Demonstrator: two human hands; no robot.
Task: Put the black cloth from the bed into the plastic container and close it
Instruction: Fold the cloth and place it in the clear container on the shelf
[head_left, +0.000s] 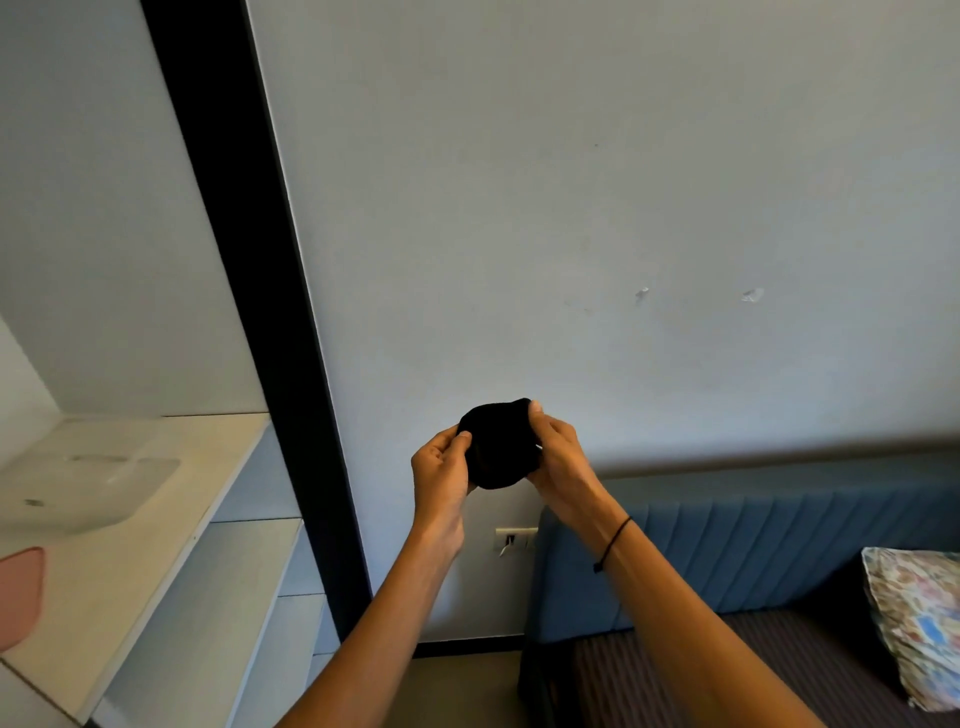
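The black cloth is bunched into a small round bundle, held up in front of the wall between both hands. My left hand grips its left side with thumb and fingers. My right hand grips its right side, fingertips over the top edge. A clear plastic container stands open on the white shelf top at the left. A pink lid lies flat in front of it, near the left frame edge. The bed with a dark striped cover is at the lower right.
A blue padded headboard runs along the wall behind the bed. A floral pillow lies at the far right. A black vertical panel separates the shelf unit from the wall. A wall socket sits low between them.
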